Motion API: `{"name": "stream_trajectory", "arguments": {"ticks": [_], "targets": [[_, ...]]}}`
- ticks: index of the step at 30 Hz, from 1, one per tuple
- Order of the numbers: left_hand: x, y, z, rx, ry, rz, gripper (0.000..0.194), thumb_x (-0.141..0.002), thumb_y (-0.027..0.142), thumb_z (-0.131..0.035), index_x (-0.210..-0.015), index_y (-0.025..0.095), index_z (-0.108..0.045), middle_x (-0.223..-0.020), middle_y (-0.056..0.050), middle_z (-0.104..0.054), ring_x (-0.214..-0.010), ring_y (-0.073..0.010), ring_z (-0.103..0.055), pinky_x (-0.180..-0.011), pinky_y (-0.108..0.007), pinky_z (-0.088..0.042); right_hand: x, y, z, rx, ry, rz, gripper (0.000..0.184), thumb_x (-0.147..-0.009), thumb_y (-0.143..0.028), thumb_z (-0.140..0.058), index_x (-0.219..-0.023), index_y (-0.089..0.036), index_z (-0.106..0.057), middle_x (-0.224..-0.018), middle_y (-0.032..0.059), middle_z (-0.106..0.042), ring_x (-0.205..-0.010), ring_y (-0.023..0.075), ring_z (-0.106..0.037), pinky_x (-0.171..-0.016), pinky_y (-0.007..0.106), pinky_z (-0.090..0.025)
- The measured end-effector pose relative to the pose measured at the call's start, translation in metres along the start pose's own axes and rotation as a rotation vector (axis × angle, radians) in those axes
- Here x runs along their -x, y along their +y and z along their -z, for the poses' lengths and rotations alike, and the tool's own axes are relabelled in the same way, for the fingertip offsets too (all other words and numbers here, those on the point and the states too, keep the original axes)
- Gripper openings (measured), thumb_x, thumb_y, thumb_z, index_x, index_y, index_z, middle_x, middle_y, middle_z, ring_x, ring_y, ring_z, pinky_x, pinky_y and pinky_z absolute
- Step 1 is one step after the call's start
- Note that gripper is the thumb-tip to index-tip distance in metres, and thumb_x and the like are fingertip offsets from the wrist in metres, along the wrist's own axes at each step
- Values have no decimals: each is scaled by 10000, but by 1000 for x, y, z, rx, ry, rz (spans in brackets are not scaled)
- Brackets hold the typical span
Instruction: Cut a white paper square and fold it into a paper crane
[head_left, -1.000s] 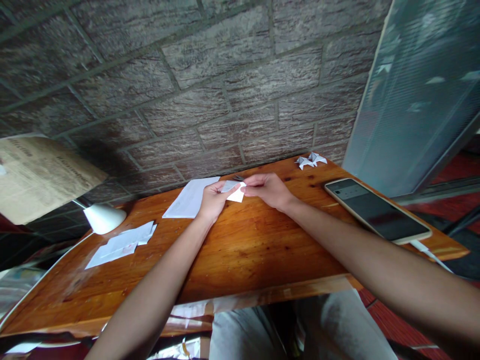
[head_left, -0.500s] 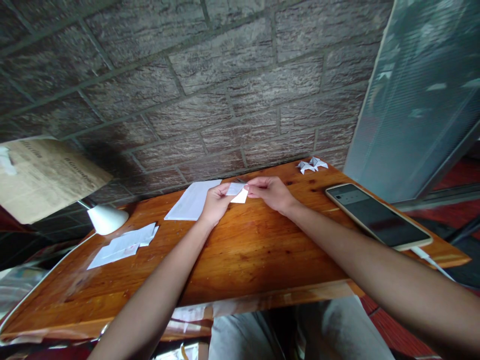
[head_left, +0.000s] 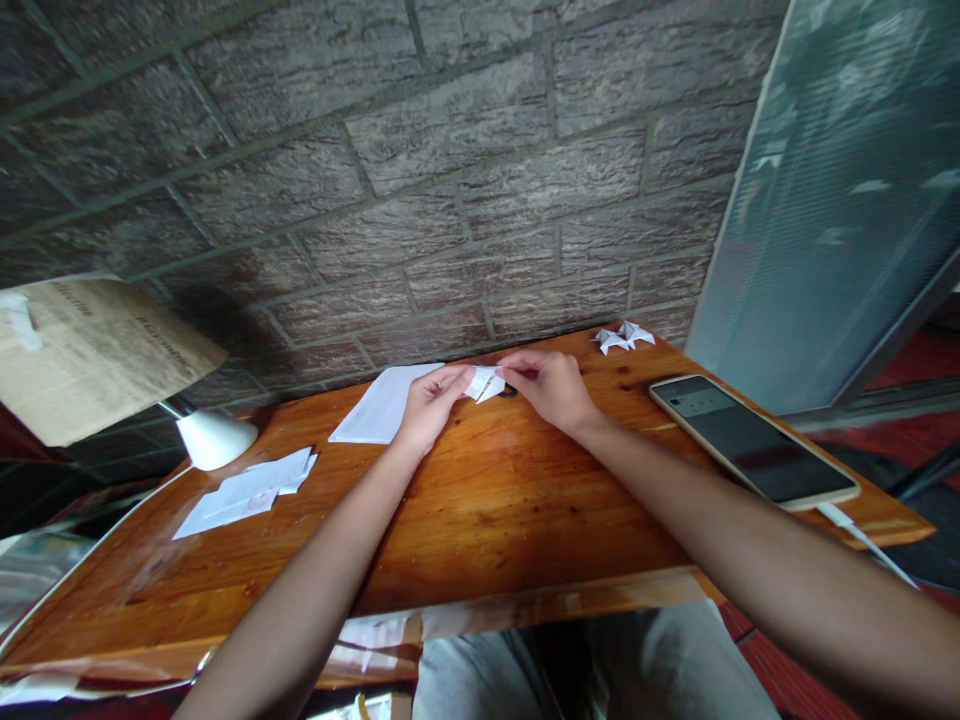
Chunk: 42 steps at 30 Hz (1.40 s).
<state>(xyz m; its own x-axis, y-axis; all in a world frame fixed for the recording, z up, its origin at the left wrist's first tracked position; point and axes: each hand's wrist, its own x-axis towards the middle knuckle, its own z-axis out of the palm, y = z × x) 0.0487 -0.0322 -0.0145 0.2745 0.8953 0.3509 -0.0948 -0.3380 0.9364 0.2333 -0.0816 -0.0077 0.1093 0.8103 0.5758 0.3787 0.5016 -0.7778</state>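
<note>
A small folded white paper (head_left: 484, 383) is held up over the far middle of the wooden table, between my two hands. Its left edge is pinched by my left hand (head_left: 433, 405), thumb on top. My right hand (head_left: 551, 388) grips the right corner between thumb and fingertips. A narrow gap or crease runs slantwise across the paper. Just behind it, a small black object (head_left: 509, 391) lies on the table, mostly hidden; it looks like a scissor handle, but I cannot tell for sure. A stack of white paper (head_left: 375, 408) lies beside my left hand.
Two folded paper figures (head_left: 624, 337) stand at the far right. A phone (head_left: 754, 435) with a white cable lies on the right side. Loose paper pieces (head_left: 244, 490) and a lamp with a white base (head_left: 216, 438) are at left. A brick wall (head_left: 480, 180) rises behind the wooden table (head_left: 510, 510).
The paper has turned and its shape looks different, with a slanted gap now showing. Both hands stay close to where they were, still pinching it. The black object has come into sight.
</note>
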Motion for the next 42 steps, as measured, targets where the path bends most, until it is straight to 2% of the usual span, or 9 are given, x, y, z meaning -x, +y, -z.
{"name": "stream_trajectory", "arguments": {"ticks": [12, 18, 25, 29, 31, 33, 36, 40, 42], "targets": [[4, 9, -3, 2, -45, -4, 328, -636, 376, -823, -896, 185, -766, -941, -75, -760, -866, -207, -684, -862, -339, -497, -5, 9, 0, -131, -19, -56, 173, -748, -146, -686, -910, -194, -726, -915, 34, -760, -840, 178, -720, -846, 323, -571], [1, 0, 2, 85, -100, 52, 355, -664, 357, -806, -970, 185, -752, -1023, -82, -744, -941, -211, -675, -920, -339, -474, -8, 14, 0, -207, -30, -66, 180, -733, -145, -671, -903, -189, -711, -893, 33, -755, -819, 168, -711, -814, 313, -565], [-2, 1, -1, 135, 80, 25, 302, -665, 346, -781, -913, 182, -733, -1021, -66, -726, -1006, -206, -644, -949, -346, -466, -7, 14, -3, -310, -93, -56, 182, -738, -325, -706, -855, -186, -707, -806, 36, -740, -702, 158, -678, -704, 295, -555], [-1, 11, -4, 236, 224, 48, 355, -618, 353, -818, -904, 181, -695, -981, -46, -705, -1017, -180, -626, -911, -306, -479, -6, 11, -5, -290, -36, -48, 164, -749, -321, -690, -840, -185, -702, -804, 37, -729, -715, 155, -671, -706, 284, -549], [0, 14, -5, 256, 307, 75, 375, -615, 394, -822, -883, 179, -670, -905, -21, -684, -926, -147, -630, -826, -265, -496, -5, 10, -5, -267, 21, -55, 167, -752, -332, -686, -828, -183, -696, -775, 34, -718, -699, 154, -665, -681, 276, -545], [1, 17, -7, 251, 331, 120, 382, -627, 450, -809, -818, 167, -638, -765, 10, -638, -755, -108, -613, -699, -224, -487, -4, 9, -6, -254, 60, -69, 177, -751, -343, -689, -820, -180, -689, -741, 30, -705, -673, 154, -657, -653, 269, -540], [4, 19, -11, 254, 238, 193, 407, -641, 491, -796, -742, 148, -601, -676, 9, -617, -646, -97, -597, -623, -216, -470, -2, 6, -8, -261, 88, -87, 178, -751, -342, -685, -818, -177, -681, -751, 35, -703, -664, 155, -655, -640, 267, -536], [9, 18, -20, 332, 67, 219, 407, -642, 444, -812, -834, 135, -629, -906, -84, -714, -903, -183, -676, -812, -297, -512, 0, 3, -12, -276, 133, -86, 151, -743, -309, -680, -820, -179, -671, -795, 45, -715, -702, 164, -664, -689, 282, -542], [10, 16, -24, 398, 65, 173, 421, -626, 385, -833, -900, 159, -606, -936, -60, -715, -941, -186, -676, -862, -321, -506, 0, 3, -13, -283, 137, -95, 157, -739, -313, -684, -821, -180, -667, -794, 44, -715, -702, 166, -662, -702, 289, -542]]}}
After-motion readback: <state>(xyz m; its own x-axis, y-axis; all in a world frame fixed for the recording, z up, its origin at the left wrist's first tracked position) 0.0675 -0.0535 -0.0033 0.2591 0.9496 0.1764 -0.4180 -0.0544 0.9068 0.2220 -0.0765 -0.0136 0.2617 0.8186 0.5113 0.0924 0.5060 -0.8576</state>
